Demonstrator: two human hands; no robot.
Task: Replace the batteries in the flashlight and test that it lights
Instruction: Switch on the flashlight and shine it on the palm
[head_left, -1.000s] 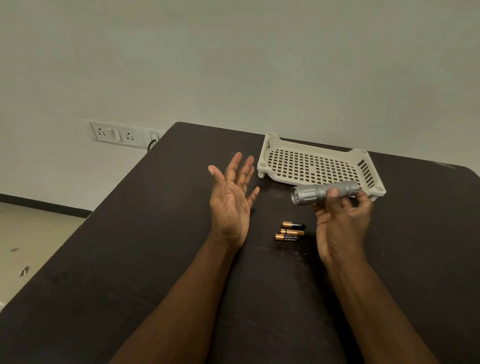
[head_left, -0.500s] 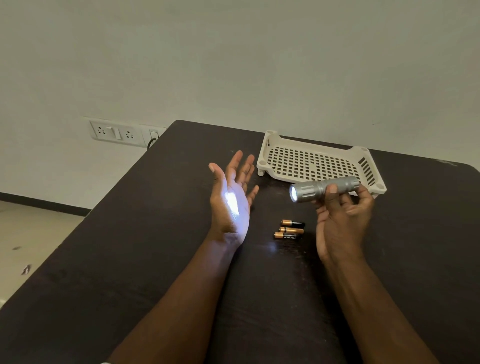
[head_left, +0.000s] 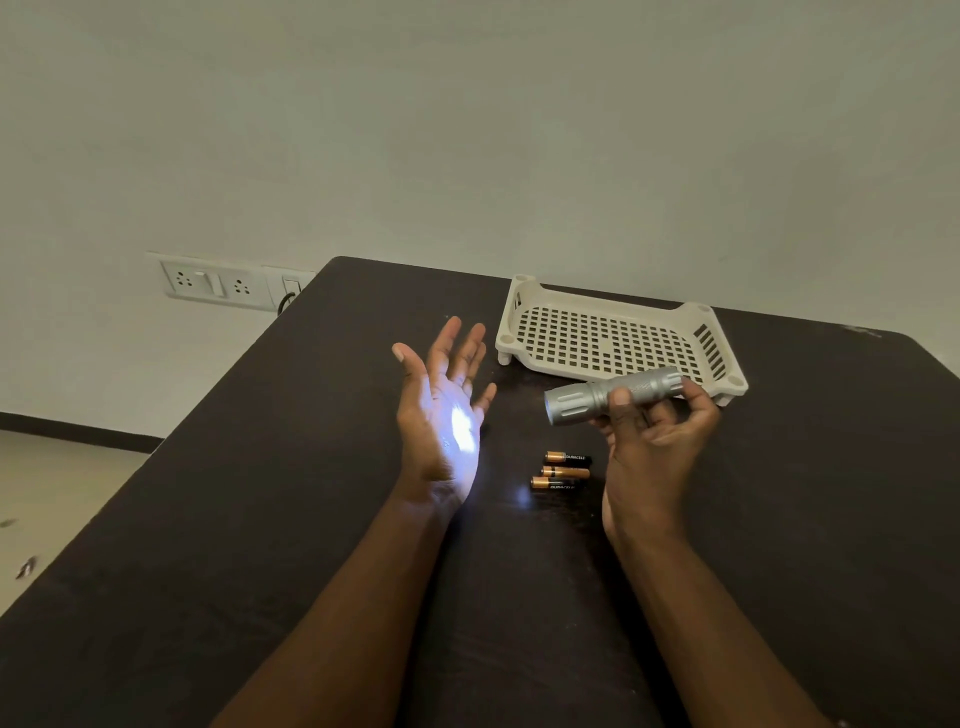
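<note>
My right hand (head_left: 652, 439) holds a silver flashlight (head_left: 597, 396) above the dark table (head_left: 260, 519), thumb on its barrel and lens pointing left. The flashlight is lit: a bright white spot falls on the palm of my left hand (head_left: 444, 410), which is held up flat with fingers spread, palm facing the lens. A smaller glow lands on the table below. Three black-and-copper batteries (head_left: 563, 471) lie side by side on the table between my two hands, untouched.
A cream perforated plastic tray (head_left: 613, 340) sits on the table behind the flashlight, with nothing in it. A wall socket plate (head_left: 218, 283) is on the wall at the left, past the table's edge. Floor shows at the lower left.
One second ago the flashlight was dark; it lit half a second ago and stays lit. The light spot sits slightly lower on my left palm. Both hands have barely moved.
</note>
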